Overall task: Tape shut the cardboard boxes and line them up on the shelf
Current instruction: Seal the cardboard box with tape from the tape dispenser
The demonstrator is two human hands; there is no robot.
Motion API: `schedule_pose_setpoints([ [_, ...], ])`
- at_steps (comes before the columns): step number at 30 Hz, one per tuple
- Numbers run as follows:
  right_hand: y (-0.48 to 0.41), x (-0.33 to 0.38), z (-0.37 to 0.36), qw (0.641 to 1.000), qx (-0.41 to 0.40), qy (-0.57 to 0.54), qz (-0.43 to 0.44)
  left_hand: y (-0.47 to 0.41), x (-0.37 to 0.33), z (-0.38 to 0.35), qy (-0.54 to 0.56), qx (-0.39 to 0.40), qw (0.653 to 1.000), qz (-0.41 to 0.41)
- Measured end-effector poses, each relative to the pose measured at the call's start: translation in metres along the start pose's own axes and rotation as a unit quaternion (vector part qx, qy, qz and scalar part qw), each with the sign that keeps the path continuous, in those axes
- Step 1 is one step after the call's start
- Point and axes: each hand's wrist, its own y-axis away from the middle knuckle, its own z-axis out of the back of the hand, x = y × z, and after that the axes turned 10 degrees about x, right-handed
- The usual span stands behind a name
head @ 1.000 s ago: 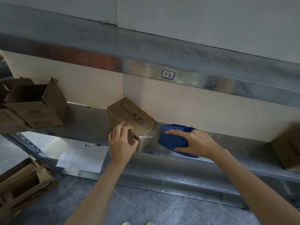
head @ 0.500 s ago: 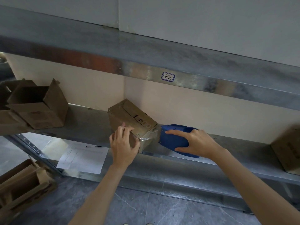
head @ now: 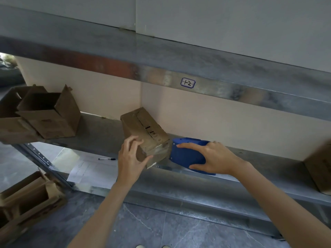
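Moved very little since one second ago: brought the blue tape dispenser (head: 186, 154) a bit closer, now touching the near end of the closed cardboard box (head: 143, 129). Box set askew at mid-shelf, near corner right at the front lip.

Grips that near corner with the left hand (head: 131, 158), fingers curled over the top, thumb across the end face. Holds the dispenser in the right hand (head: 215, 158), at 3 o'clock of the box, index finger stretched along its top and thumb underneath.

Looks like mid-taping: glossy tape visible on the end face; cannot tell about the top seam. Left to do, as judged: two open boxes (head: 50, 119) at 9 o'clock, more on the floor (head: 26, 197) at 7 o'clock, then the lining up. One further box (head: 320, 167) far at 3 o'clock; cannot tell if sealed.

Plenty of bare shelf (head: 259, 158) between dispenser and that box, enough for a row. Better to mind the front lip below the tilted corner, and the upper shelf (head: 232, 90) at 12 o'clock, limiting any lift.
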Motion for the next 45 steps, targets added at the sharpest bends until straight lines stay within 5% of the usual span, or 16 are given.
schedule_pose_setpoints([
  [9, -0.024, 0.023, -0.009, 0.994, 0.061, -0.059, 0.066, -0.006, 0.037, 0.041, 0.077, 0.107, 0.991, -0.031],
  [32, -0.005, 0.005, 0.002, 0.997, -0.002, 0.034, 0.063, -0.006, 0.032, 0.031, 0.100, 0.091, 0.991, -0.019],
  [45, 0.002, -0.015, -0.011, 1.000, -0.009, 0.025, -0.016, -0.007, 0.029, 0.029, 0.113, 0.093, 0.989, 0.003],
])
